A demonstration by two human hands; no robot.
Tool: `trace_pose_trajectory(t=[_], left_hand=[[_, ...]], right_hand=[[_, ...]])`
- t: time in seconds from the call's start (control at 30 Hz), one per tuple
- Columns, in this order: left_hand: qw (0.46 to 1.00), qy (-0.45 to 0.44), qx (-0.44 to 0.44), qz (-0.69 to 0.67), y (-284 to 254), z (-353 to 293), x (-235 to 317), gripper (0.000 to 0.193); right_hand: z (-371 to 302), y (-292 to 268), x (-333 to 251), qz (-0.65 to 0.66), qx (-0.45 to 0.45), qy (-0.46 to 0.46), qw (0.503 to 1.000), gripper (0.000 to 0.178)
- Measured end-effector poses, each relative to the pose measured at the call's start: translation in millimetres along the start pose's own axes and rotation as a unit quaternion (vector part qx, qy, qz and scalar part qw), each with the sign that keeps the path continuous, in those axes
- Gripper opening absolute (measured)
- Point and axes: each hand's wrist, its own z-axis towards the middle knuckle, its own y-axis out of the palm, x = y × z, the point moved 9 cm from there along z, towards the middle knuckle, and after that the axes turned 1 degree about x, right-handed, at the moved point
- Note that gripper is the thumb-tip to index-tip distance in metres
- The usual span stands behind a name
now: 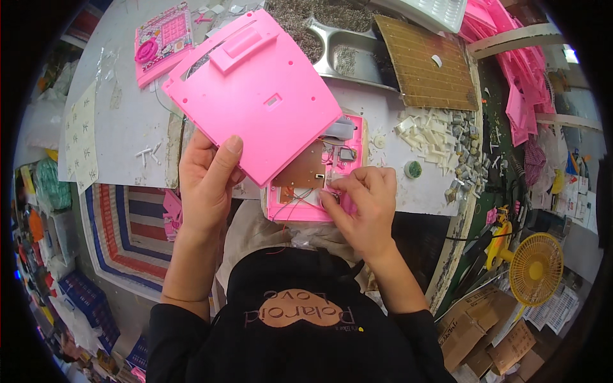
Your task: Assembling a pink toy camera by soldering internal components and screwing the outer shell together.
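My left hand (pixel 207 175) grips the lower edge of a large pink plastic back cover (pixel 252 96), holding it tilted up above the table. Under it lies the pink toy's open front half (pixel 316 185) with a brown circuit board (pixel 303 171), thin wires and a grey part showing inside. My right hand (pixel 364 201) rests on the open half's right side, fingertips pinched over a small piece near the wires; what they pinch is too small to tell.
A finished pink toy (pixel 163 41) lies at the far left of the grey table (pixel 128 121). A metal tray (pixel 348 51), a brown slatted board (pixel 424 60), small white and grey parts (pixel 440 143), stacked pink shells (pixel 523 70) and a yellow fan (pixel 536 268) surround me.
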Motion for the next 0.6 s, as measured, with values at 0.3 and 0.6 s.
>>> trace_pose_trajectory(t=[0.3, 0.6], left_hand=[[1.0, 0.007, 0.021, 0.004, -21, -5, -5, 0.022], [0.999, -0.01, 0.034, -0.007, -23, -5, -11, 0.021]], right_hand=[[-14, -5, -2, -0.066, -0.047, 0.001, 0.997, 0.021], [-12, -2, -12, -0.062, -0.042, -0.028, 0.997, 0.017]])
